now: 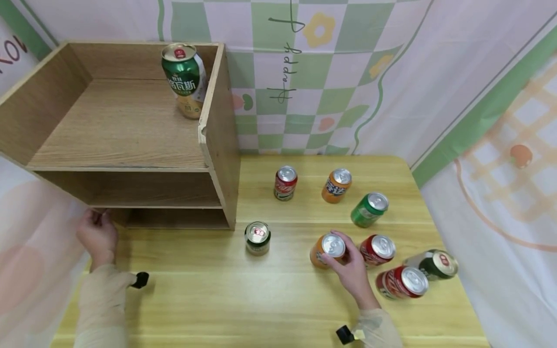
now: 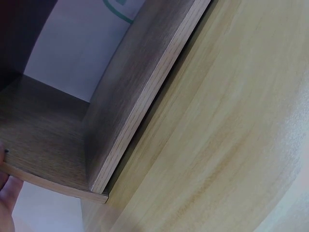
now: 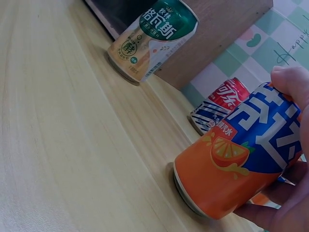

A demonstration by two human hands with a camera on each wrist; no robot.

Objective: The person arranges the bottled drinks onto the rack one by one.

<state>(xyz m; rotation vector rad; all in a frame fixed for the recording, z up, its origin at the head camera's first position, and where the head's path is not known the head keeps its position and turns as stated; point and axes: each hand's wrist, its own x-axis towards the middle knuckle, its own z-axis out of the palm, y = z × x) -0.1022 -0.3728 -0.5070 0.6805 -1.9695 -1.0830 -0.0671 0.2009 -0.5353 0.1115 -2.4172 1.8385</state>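
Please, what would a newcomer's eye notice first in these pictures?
Probably the wooden shelf at the left, with a green and gold can standing in its top compartment. Next, to the shelf's right, the right hand grips an orange can.

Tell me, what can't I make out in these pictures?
Left hand: left wrist view; the left edge cuts off most of it.
Held Fanta can: right wrist view; the right hand covers part of its label.
Wooden shelf: head view; its upper board hides the back of the middle compartment.
Dark green-and-white can: head view; the red cola can in front hides part of its side.
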